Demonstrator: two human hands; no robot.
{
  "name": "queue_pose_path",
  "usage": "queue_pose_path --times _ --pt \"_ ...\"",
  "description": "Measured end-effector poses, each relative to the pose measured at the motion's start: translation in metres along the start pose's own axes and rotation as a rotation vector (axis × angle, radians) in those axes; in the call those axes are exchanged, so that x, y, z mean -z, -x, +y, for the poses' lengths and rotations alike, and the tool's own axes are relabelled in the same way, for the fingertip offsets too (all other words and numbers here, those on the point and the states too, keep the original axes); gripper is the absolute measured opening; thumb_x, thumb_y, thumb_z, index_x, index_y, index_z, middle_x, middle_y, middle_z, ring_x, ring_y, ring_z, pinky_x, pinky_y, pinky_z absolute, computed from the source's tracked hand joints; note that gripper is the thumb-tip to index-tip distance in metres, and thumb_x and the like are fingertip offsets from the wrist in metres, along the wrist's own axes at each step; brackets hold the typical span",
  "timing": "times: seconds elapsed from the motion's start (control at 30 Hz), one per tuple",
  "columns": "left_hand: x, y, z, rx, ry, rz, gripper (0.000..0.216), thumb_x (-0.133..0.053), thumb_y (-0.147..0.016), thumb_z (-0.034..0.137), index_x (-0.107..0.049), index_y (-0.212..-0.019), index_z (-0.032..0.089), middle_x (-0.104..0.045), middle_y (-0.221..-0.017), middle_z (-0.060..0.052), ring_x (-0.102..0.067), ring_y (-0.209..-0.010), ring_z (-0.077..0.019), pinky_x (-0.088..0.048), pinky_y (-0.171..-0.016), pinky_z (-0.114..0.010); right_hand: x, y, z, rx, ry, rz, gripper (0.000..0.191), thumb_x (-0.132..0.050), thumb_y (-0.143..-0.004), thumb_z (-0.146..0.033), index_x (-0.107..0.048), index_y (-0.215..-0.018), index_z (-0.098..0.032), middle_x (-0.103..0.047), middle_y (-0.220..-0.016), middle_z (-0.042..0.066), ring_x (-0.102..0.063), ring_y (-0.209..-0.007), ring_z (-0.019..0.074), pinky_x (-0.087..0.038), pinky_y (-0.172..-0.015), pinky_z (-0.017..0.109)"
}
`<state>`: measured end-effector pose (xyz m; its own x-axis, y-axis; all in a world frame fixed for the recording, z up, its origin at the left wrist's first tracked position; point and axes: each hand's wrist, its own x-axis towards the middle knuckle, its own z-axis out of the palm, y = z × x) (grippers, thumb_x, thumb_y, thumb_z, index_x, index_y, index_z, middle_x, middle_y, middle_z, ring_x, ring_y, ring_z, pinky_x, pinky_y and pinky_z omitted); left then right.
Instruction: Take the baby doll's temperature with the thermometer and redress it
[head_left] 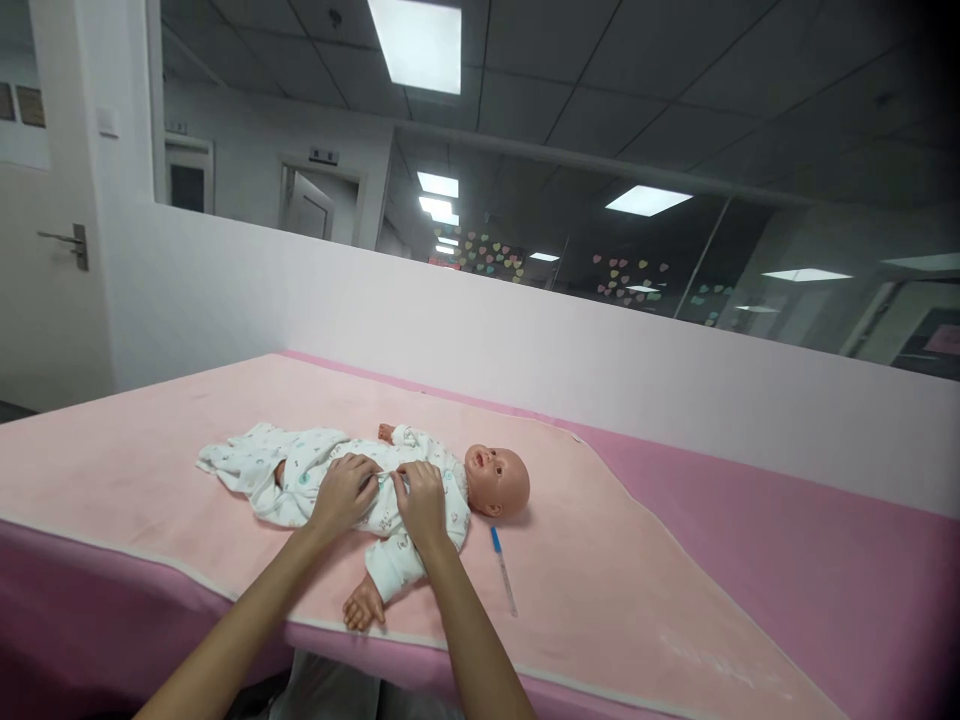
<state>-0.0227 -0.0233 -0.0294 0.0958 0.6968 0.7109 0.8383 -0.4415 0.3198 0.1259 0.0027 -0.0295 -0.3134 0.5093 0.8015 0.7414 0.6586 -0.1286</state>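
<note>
A baby doll (499, 482) lies on its back, its head to the right, dressed in a white patterned baby outfit (319, 455). My left hand (349, 488) rests on the front of the outfit at the belly, fingers bent and closed on the cloth. Close beside it, my right hand (421, 497) pinches the fabric at the chest. A small fold or tie of cloth shows between the two hands; its exact shape is hard to make out. One doll hand (364, 604) sticks out of the near sleeve.
A thin clear stick with a blue end (504, 570) lies near the doll's head. Beneath everything is a peach pad (637, 590) over a pink cover (847, 560). A white low wall (525, 340) with glass above runs behind. At the left stands a door (52, 280).
</note>
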Motion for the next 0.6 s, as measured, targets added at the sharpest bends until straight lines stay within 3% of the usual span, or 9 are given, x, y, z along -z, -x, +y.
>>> queue_pose_path --times 0.3,0.43,0.5,0.6 --pt "0.004 -0.006 0.004 0.087 0.17 -0.062 0.019 -0.043 -0.081 0.029 -0.058 -0.074 0.02 -0.062 -0.081 -0.002 -0.053 -0.08 -0.0189 -0.04 -0.074 -0.033 -0.001 -0.004 -0.003 -0.031 -0.014 0.03 0.012 -0.048 -0.085 -0.023 -0.052 -0.073 -0.021 -0.057 -0.072 0.001 -0.051 -0.072 0.017 -0.038 -0.069 0.03" --pt "0.009 -0.007 0.008 0.129 0.221 -0.11 0.018 -0.046 -0.08 0.033 -0.056 -0.073 0.02 -0.061 -0.083 -0.003 -0.053 -0.081 -0.02 -0.041 -0.075 -0.034 0.001 0.007 -0.006 -0.056 -0.015 0.111 0.01 -0.047 -0.081 -0.022 -0.056 -0.083 -0.023 -0.058 -0.092 0.007 -0.052 -0.088 0.0216 -0.042 -0.075 0.037" --pt "0.012 -0.005 0.01 0.113 0.228 -0.149 0.014 -0.048 -0.079 0.031 -0.055 -0.074 0.021 -0.06 -0.088 -0.003 -0.053 -0.085 -0.0205 -0.041 -0.076 -0.034 0.0 0.018 0.006 0.021 -0.011 0.204 0.016 -0.049 -0.079 -0.028 -0.059 -0.091 -0.029 -0.057 -0.1 0.007 -0.052 -0.096 0.0252 -0.044 -0.075 0.042" --pt "0.013 0.001 0.009 0.069 0.2 -0.171 0.01 -0.047 -0.078 0.028 -0.053 -0.074 0.022 -0.059 -0.095 -0.004 -0.052 -0.091 -0.0217 -0.042 -0.08 -0.036 0.0 0.023 0.044 0.07 0.014 0.3 0.014 -0.053 -0.074 -0.034 -0.061 -0.084 -0.04 -0.059 -0.085 0.004 -0.055 -0.088 0.0297 -0.044 -0.062 0.047"
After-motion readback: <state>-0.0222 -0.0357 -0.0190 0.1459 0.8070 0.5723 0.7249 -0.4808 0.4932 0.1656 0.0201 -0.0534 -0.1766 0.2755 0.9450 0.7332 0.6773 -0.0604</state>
